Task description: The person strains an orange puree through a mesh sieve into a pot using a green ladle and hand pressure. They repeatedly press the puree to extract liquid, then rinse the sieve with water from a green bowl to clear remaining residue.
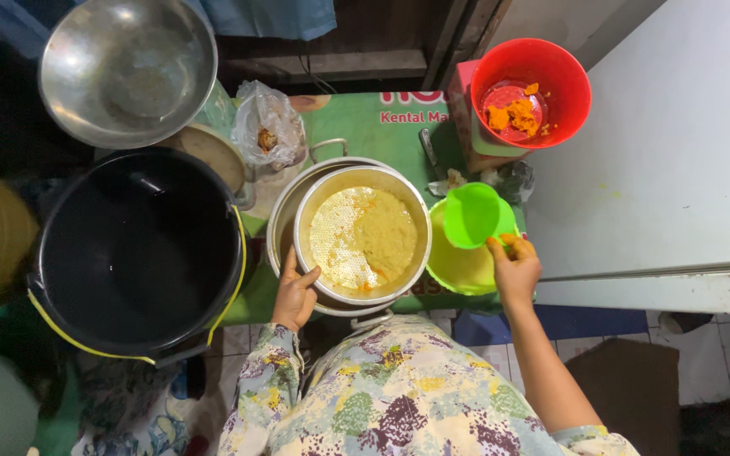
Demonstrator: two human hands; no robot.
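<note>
Now: left hand (295, 295) open, flat vs metal strainer (362, 236) rim; right hand (514, 270) closed round green scoop (470, 215) handle.

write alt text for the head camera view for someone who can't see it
Seen from above, a person's left hand steadies a metal strainer of yellow pulp set in a steel pot, while the right hand holds a small green scoop over a green bowl. Nearby are a black bucket, a red bowl with orange paste and a steel basin.
</note>
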